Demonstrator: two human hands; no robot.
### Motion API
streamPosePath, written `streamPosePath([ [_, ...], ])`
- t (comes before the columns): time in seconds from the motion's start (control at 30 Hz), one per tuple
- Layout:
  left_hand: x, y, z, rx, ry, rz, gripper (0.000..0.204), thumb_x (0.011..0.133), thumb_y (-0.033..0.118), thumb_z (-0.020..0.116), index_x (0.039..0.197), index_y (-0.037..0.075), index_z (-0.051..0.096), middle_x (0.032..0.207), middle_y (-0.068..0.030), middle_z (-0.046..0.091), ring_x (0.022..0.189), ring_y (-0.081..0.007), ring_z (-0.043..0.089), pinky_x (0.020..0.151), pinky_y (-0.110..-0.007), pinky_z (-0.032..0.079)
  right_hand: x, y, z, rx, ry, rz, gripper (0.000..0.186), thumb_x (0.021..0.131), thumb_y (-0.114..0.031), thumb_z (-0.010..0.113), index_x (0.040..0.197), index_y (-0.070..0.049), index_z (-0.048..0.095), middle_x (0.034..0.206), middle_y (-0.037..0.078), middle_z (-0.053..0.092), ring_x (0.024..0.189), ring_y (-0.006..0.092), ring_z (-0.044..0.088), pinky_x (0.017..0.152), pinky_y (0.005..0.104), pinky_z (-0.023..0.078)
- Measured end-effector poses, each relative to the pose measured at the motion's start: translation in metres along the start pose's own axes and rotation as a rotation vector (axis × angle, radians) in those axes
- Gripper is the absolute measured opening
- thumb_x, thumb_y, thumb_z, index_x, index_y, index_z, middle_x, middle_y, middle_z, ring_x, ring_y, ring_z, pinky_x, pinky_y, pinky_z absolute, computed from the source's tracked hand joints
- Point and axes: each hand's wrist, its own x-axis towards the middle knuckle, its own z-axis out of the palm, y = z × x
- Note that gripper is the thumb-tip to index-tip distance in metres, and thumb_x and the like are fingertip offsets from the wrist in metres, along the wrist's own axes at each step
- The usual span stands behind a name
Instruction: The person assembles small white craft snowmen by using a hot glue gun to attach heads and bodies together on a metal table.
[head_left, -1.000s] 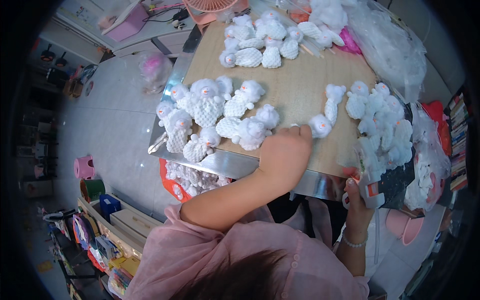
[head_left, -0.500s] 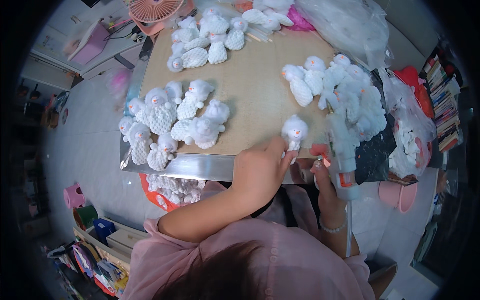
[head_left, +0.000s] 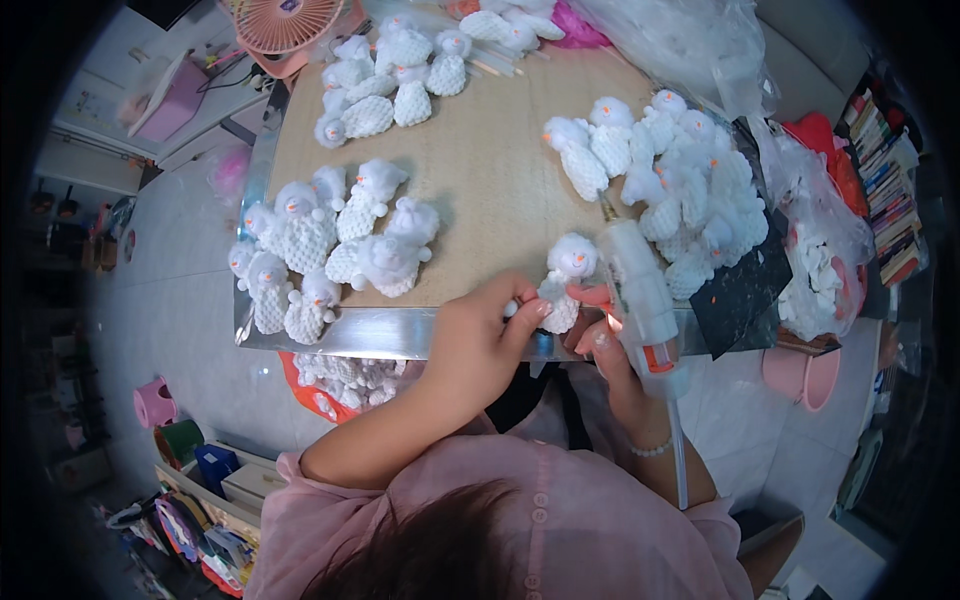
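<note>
A small white fuzzy snowman doll [head_left: 572, 258] with an orange nose stands upright at the table's near edge. My left hand [head_left: 482, 330] is closed on its knitted body, the thumb lying across it. A small white ball [head_left: 511, 308] shows between thumb and forefinger; whether it joins the doll I cannot tell. My right hand [head_left: 615, 365] is wrapped round a translucent white hot glue gun [head_left: 640, 290], whose nozzle points away from me, a clear glue stick [head_left: 680, 455] trailing from its back. Its fingertips reach the doll's right side; the gun hides part of this hand.
Finished-looking snowman dolls lie in groups at the left [head_left: 300, 225], far left [head_left: 400, 75] and right [head_left: 690, 185] of the wooden table [head_left: 470, 190]. A black sheet [head_left: 745, 300] sits at the right corner. A pink fan [head_left: 290, 25] and plastic bags [head_left: 690, 50] stand at the back.
The doll has moved slightly left and turned more upright, its body now showing. My left hand has shifted left; the right hand and glue gun have come left, closer to the doll.
</note>
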Motion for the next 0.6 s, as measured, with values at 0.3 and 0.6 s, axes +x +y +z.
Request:
streamPosePath([
  [0.3,-0.011,0.008,-0.031,-1.062,-0.296,-0.563,0.022,0.094,0.017,0.047,0.109,0.001,0.050,0.080,-0.0046,0.053,0.056,-0.0090,0.044,0.044,-0.020,0.032,0.003,-0.013,0.002,-0.019,-0.011,-0.005,0.036,0.084,-0.014,0.061,0.113,0.003,0.047,0.098,0.014,0.061,0.086,0.0208,0.060,0.074,0.0299,0.047],
  [0.6,-0.003,-0.007,-0.028,-1.237,-0.262,-0.376,0.024,0.094,0.017,0.049,0.112,0.001,0.053,0.084,-0.0067,0.057,0.062,-0.0100,0.047,0.046,-0.020,0.034,-0.017,-0.031,-0.023,0.249,-0.073,0.048,0.037,0.086,-0.023,0.051,0.113,0.000,0.055,0.108,0.012,0.060,0.091,0.0169,0.056,0.079,0.0305,0.044],
])
